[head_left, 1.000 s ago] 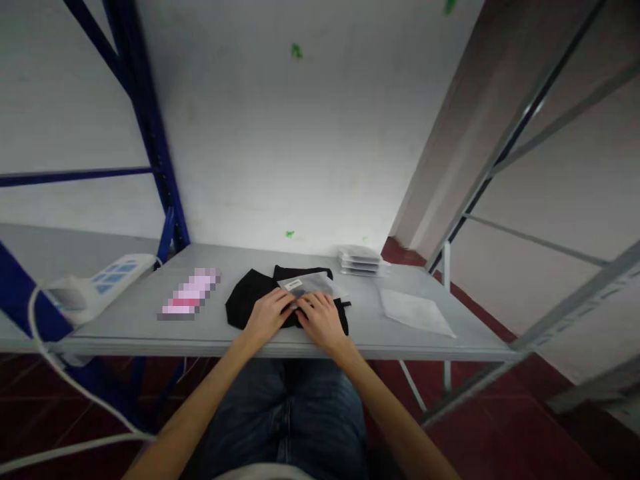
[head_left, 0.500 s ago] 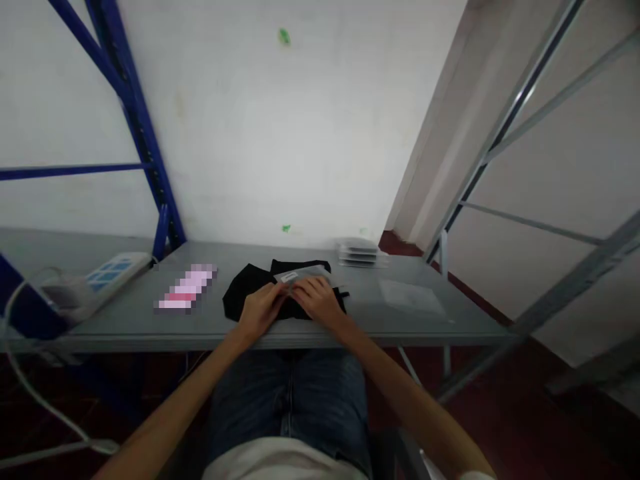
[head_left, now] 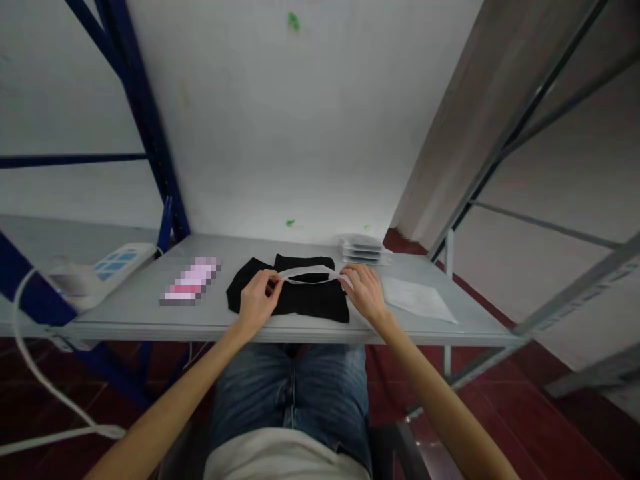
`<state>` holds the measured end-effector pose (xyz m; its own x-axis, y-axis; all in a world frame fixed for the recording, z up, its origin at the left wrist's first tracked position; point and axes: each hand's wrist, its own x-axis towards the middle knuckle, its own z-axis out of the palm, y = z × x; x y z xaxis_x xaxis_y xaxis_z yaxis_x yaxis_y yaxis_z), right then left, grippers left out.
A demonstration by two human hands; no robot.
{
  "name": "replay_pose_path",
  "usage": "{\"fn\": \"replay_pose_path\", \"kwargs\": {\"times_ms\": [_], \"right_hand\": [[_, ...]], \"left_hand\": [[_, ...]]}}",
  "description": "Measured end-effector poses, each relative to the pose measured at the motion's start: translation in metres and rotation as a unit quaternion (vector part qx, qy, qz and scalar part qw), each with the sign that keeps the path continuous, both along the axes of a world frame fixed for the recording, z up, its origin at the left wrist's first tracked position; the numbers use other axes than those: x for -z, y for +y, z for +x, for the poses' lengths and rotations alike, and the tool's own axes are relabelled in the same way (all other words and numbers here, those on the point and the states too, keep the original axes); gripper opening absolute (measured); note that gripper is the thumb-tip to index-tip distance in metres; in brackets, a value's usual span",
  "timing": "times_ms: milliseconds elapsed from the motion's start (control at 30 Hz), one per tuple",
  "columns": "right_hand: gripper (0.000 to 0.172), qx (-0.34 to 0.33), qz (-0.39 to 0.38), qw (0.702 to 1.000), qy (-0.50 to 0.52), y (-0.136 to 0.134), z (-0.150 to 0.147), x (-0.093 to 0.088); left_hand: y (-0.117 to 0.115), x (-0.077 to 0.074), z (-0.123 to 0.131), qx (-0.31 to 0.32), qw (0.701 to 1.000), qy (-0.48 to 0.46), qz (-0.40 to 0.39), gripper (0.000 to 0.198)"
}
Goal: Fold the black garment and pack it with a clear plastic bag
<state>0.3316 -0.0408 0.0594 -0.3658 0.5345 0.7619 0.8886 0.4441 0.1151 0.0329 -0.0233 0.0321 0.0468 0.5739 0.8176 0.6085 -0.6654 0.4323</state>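
Observation:
A folded black garment (head_left: 295,297) lies on the grey shelf (head_left: 225,327) in front of me. Above it I hold a clear plastic bag (head_left: 310,274) by its two ends, seen edge-on so that it looks like a thin white band. My left hand (head_left: 257,301) pinches its left end. My right hand (head_left: 364,291) grips its right end. Both hands hover just over the garment.
A stack of clear bags (head_left: 361,251) sits at the back right, and a flat white bag (head_left: 415,300) lies to the right. A pink blurred item (head_left: 191,281) and a white power strip (head_left: 107,267) with its cable are at the left. Blue and grey rack posts stand at both sides.
My hands were pressed together on the bag over the garment. They have moved apart and lifted the bag, stretching it between them.

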Motion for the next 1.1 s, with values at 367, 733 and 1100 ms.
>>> {"fn": "replay_pose_path", "kwargs": {"times_ms": [367,733,1100], "right_hand": [[0.044,-0.027,-0.095,0.995,-0.006,-0.004,-0.064,-0.008],[0.043,-0.049,-0.074,0.996,-0.031,0.002,-0.077,-0.008],[0.054,-0.164,-0.077,0.955,0.233,-0.015,-0.055,-0.038]], "left_hand": [[-0.005,0.002,0.002,0.084,0.991,0.088,0.055,0.008],[-0.006,-0.003,0.002,0.052,0.988,0.147,0.001,0.055],[0.01,-0.015,-0.029,-0.049,0.994,0.102,-0.001,0.033]]}}
